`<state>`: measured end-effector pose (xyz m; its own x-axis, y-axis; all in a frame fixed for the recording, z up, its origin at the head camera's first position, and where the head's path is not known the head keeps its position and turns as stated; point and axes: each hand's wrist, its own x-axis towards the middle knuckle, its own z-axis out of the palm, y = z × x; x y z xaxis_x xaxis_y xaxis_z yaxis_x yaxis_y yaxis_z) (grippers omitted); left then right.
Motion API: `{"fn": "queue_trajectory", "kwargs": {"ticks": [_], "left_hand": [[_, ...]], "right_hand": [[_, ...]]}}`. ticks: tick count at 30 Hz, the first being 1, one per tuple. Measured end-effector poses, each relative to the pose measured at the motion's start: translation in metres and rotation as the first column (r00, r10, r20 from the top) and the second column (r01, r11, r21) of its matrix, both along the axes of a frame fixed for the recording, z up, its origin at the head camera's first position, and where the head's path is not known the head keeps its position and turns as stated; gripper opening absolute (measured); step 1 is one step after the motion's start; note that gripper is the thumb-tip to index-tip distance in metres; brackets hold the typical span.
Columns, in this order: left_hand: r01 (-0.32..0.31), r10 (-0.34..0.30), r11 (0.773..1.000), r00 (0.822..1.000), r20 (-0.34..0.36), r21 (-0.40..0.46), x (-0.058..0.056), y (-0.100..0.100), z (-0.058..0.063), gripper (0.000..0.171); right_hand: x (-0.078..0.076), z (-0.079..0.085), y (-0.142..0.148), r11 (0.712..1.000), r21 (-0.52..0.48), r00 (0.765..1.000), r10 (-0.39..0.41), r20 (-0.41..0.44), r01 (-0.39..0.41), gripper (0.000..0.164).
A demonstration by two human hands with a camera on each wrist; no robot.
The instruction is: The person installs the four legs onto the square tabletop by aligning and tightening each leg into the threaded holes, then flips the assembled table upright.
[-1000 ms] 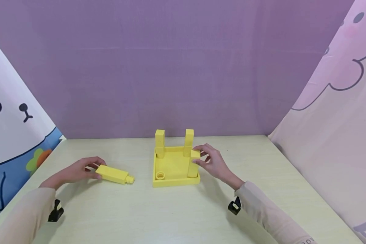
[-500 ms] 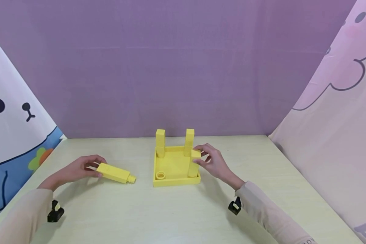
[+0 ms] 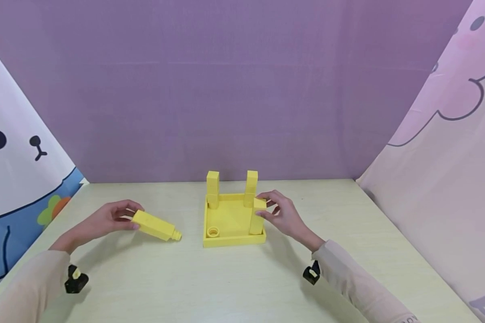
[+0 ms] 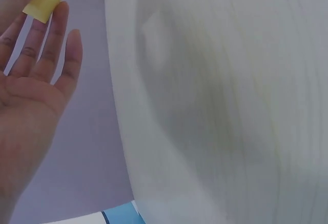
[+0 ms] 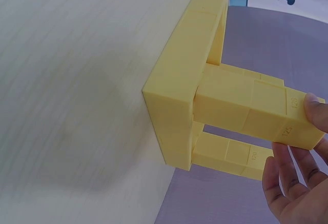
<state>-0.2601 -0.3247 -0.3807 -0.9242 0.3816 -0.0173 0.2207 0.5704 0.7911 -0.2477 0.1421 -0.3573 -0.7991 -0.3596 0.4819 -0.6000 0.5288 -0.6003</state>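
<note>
In the head view my left hand [image 3: 111,220] pinches the blunt end of a yellow square leg [image 3: 155,225] with a stepped, threaded tip. The leg slants down to the right over the table, its tip facing the yellow square tray-like base [image 3: 234,242]. My right hand [image 3: 284,216] grips the top of the front right leg [image 3: 257,220], which stands upright in the base. In the right wrist view that leg [image 5: 241,101] bears raised numbers near the thumb. A round socket [image 3: 213,232] shows at the base's front left corner. Two further legs stand at the back, the back left leg [image 3: 212,190] and back right leg [image 3: 250,188].
Everything lies on a pale wood-grain table [image 3: 210,282]. A purple cloth backdrop [image 3: 226,89] rises behind it, with printed cloths at both sides. Each wrist wears a small black camera mount, such as the left mount [image 3: 76,279].
My left hand has lifted the leg slightly and moved it a little to the right, its tip now pointing further down. The right hand and the base have stayed put.
</note>
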Motion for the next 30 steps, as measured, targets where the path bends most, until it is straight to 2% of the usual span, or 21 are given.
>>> {"fn": "queue_trajectory", "kwargs": {"ticks": [6,15,22,30], "left_hand": [[-0.006,0.008,0.999,0.999,-0.049,0.038,0.002,0.008,0.005,0.049],[0.033,-0.023,0.997,0.989,-0.144,0.068,0.004,0.023,0.012,0.049],[0.077,-0.065,0.996,0.974,-0.219,0.048,0.002,0.035,0.018,0.047],[0.091,-0.082,0.996,0.946,-0.312,0.015,0.000,0.047,0.025,0.045]], "right_hand": [[0.000,0.000,0.000,1.000,-0.003,1.000,0.003,-0.003,-0.003,0.034],[-0.001,-0.001,0.001,1.000,0.000,1.000,-0.002,-0.006,0.002,0.035],[-0.001,-0.003,0.001,1.000,-0.009,1.000,-0.002,-0.010,0.002,0.034],[-0.001,-0.002,0.001,1.000,-0.009,1.000,0.000,-0.014,0.000,0.034]]}}
